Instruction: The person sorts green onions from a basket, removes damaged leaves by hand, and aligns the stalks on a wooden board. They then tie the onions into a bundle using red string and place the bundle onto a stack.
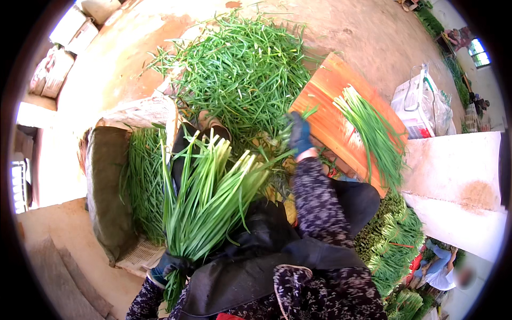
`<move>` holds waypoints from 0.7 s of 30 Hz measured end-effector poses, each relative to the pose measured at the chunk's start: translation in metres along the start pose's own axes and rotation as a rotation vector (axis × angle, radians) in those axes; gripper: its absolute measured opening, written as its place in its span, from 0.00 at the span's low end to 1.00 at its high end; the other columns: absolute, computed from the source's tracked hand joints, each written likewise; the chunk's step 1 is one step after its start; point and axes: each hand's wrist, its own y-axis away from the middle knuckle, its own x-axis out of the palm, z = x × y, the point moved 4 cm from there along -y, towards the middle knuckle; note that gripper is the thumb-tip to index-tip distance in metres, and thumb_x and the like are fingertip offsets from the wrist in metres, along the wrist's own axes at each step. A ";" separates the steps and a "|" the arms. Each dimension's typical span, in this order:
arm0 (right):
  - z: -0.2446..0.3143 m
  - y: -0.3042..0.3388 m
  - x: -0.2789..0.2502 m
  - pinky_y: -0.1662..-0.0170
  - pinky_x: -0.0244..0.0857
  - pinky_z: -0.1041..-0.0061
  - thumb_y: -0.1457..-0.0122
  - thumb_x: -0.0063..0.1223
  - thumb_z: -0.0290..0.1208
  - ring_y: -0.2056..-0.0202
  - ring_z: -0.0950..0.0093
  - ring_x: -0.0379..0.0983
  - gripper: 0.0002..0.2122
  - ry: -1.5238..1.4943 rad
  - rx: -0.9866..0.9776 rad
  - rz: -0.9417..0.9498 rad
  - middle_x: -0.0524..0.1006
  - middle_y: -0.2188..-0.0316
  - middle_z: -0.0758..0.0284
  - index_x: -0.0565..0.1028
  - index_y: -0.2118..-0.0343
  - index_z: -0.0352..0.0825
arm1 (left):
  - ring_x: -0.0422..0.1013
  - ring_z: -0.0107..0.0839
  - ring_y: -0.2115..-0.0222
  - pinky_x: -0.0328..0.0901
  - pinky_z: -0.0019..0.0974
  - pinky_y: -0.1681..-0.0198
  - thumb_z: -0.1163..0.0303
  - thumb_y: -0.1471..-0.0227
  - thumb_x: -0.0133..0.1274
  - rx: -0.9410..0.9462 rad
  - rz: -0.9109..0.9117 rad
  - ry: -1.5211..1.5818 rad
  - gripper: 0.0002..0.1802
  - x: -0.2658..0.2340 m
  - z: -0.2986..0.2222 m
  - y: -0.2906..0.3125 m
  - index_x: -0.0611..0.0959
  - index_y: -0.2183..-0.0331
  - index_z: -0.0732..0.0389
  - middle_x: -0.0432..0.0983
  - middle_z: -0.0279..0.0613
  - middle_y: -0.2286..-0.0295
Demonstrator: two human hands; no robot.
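My left hand, in a dark glove, is closed around the lower part of a large bunch of garlic chives. The bunch rests over my lap, pale stem ends pointing away from me. My right hand, in a blue glove, is closed on some loose chive leaves, which poke out on both sides of it. It is between the big heap of chives on the floor and an orange wooden board. A smaller chive bundle lies across that board.
On my left, a lined basket holds more chives. Many tied chive bundles are stacked at my right. Beyond the board stand a white plastic crate and a pale box. Another person is at the far lower right.
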 end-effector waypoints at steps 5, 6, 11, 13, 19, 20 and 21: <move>0.058 0.084 0.008 0.64 0.65 0.76 0.45 0.59 0.41 0.69 0.79 0.71 0.16 0.358 0.127 0.266 0.78 0.68 0.67 0.77 0.63 0.32 | 0.75 0.42 0.64 0.72 0.36 0.67 0.66 0.42 0.47 -0.043 -0.091 0.046 0.25 0.015 0.000 0.014 0.69 0.48 0.71 0.73 0.59 0.60; 0.062 0.114 0.017 0.60 0.66 0.76 0.46 0.60 0.40 0.66 0.78 0.73 0.17 0.399 0.175 0.346 0.79 0.65 0.65 0.76 0.60 0.31 | 0.75 0.41 0.64 0.72 0.36 0.67 0.66 0.42 0.48 -0.046 -0.095 0.050 0.25 0.016 0.000 0.015 0.69 0.48 0.71 0.74 0.59 0.60; -0.034 0.207 0.044 0.53 0.67 0.65 0.51 0.63 0.44 0.61 0.61 0.76 0.25 0.753 -0.096 0.599 0.79 0.64 0.56 0.74 0.55 0.31 | 0.75 0.40 0.66 0.72 0.35 0.67 0.68 0.43 0.49 -0.111 -0.115 0.073 0.23 0.020 -0.006 0.014 0.70 0.49 0.72 0.75 0.56 0.62; -0.055 0.184 0.041 0.56 0.67 0.63 0.51 0.61 0.44 0.62 0.56 0.76 0.23 1.189 -0.038 0.457 0.78 0.65 0.52 0.74 0.56 0.31 | 0.75 0.39 0.66 0.72 0.35 0.68 0.68 0.43 0.50 -0.141 -0.158 0.100 0.23 0.022 -0.009 0.024 0.71 0.49 0.72 0.75 0.56 0.62; 0.014 0.076 -0.015 0.68 0.67 0.64 0.45 0.54 0.32 0.71 0.58 0.75 0.13 0.990 -0.486 0.028 0.78 0.70 0.52 0.75 0.60 0.28 | 0.75 0.37 0.69 0.72 0.33 0.69 0.72 0.45 0.52 -0.324 -0.228 0.170 0.21 0.021 -0.026 0.035 0.73 0.51 0.72 0.77 0.53 0.65; 0.035 0.071 -0.011 0.69 0.68 0.69 0.43 0.52 0.28 0.72 0.67 0.76 0.11 0.963 -0.756 -0.037 0.79 0.70 0.57 0.75 0.61 0.28 | 0.75 0.36 0.70 0.71 0.33 0.71 0.73 0.46 0.52 -0.339 -0.202 0.144 0.20 0.030 -0.036 0.026 0.73 0.52 0.73 0.77 0.52 0.65; 0.042 0.055 -0.018 0.68 0.69 0.68 0.42 0.50 0.27 0.72 0.67 0.76 0.10 0.844 -0.447 -0.018 0.79 0.70 0.56 0.75 0.61 0.27 | 0.75 0.36 0.71 0.71 0.33 0.72 0.75 0.46 0.52 -0.224 -0.139 -0.059 0.20 0.041 -0.053 0.015 0.73 0.52 0.73 0.77 0.53 0.66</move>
